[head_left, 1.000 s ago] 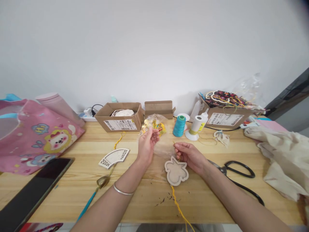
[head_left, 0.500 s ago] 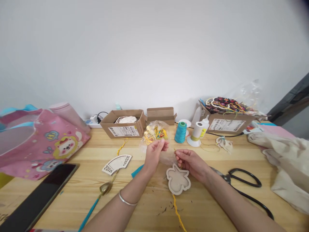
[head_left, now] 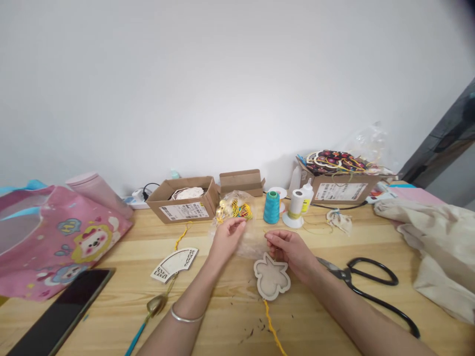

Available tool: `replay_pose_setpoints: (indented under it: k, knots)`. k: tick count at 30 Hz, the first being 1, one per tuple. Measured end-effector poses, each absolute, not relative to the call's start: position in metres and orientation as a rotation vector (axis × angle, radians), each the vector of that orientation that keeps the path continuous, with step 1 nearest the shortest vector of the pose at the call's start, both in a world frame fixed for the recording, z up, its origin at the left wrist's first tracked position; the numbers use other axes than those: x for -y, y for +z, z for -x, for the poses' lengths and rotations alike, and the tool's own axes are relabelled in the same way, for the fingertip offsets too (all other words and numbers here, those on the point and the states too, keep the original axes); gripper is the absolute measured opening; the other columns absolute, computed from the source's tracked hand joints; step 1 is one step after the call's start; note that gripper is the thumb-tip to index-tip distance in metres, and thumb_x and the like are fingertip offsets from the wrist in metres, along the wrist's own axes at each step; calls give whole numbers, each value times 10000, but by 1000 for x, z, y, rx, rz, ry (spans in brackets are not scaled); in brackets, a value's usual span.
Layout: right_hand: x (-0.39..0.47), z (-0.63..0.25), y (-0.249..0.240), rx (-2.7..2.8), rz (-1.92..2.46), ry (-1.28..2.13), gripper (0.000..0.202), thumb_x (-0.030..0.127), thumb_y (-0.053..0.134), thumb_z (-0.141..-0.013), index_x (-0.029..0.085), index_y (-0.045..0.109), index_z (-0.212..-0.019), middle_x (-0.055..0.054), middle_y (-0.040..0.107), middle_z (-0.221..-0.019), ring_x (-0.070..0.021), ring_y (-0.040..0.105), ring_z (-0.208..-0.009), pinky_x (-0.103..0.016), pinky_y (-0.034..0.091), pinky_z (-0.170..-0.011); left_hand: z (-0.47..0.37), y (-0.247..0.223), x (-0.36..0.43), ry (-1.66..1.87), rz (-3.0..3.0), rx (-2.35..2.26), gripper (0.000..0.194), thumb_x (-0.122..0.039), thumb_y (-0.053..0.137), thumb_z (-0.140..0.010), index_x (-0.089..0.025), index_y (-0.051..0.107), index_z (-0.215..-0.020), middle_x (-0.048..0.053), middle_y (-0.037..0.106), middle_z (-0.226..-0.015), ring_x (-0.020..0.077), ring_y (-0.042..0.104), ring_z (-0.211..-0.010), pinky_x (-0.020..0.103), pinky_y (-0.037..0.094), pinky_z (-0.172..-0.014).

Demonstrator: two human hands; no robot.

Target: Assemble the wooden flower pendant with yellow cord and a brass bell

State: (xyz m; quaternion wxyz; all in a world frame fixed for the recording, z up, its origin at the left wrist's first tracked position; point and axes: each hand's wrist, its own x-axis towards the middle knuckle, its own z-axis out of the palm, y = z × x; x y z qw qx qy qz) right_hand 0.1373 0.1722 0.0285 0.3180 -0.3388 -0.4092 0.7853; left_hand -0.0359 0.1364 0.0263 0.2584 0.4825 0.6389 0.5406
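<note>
My right hand [head_left: 288, 247] pinches a thin yellow cord [head_left: 264, 233], with its end showing past the fingertips. Below it lies a pale wooden cutout [head_left: 272, 279] with a scalloped rim, apparently tied to this cord. A twisted yellow cord [head_left: 270, 321] trails from its lower edge. My left hand [head_left: 228, 236] is at the front of a clear plastic bag [head_left: 247, 242] holding yellow cords and gold bells [head_left: 224, 207]. Its thumb and fingers are closed together; anything between them is too small to make out.
Black-handled scissors [head_left: 347, 274] lie by my right forearm. On the left are a fan-shaped wooden piece [head_left: 174, 264], a gold spoon-like piece [head_left: 156, 304] and a phone [head_left: 70, 306]. A teal thread cone [head_left: 271, 207], white spool [head_left: 296, 205] and cardboard boxes [head_left: 185, 210] line the back.
My left hand has moved left and slightly down, over the front of the plastic bag, and its fingers have drawn together. The right hand still pinches the cord. The camera view has shifted slightly.
</note>
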Motion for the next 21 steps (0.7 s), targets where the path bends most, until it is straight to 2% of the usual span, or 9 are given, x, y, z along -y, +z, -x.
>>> replay_pose_setpoints:
  k: [8, 15, 18, 21]
  knots:
    - [-174, -138, 25, 1073, 869, 2098, 247, 330, 744, -565, 131, 624, -647, 27, 565, -565, -42, 474, -453, -182, 424, -478, 48, 31, -134, 1088, -1561, -1883, 219, -301, 542, -707, -171, 673, -824, 72, 689, -824, 211, 608, -756, 328, 449, -716]
    - [-172, -137, 25, 1075, 897, 2123, 240, 315, 753, -549, 135, 628, -648, 30, 564, -548, -42, 470, -450, -178, 412, -465, 75, 50, -138, 814, -1729, -2206, 235, -138, 466, -724, -188, 644, -870, 87, 620, -963, 230, 542, -926, 339, 370, -845]
    - [-172, -137, 25, 1079, 907, 2129, 235, 313, 750, -554, 138, 631, -656, 30, 567, -552, -41, 472, -453, -180, 419, -477, 77, 56, -139, 699, -1760, -2304, 223, -174, 493, -732, -171, 618, -917, 98, 564, -1053, 226, 540, -924, 317, 370, -821]
    - [-172, -137, 25, 1088, 899, 2131, 222, 312, 738, -578, 137, 632, -666, 27, 571, -568, -40, 480, -462, -179, 425, -490, 68, 59, -145, 505, -1887, -2445, 246, -287, 495, -777, -176, 585, -978, 100, 545, -1063, 211, 559, -871, 287, 385, -749]
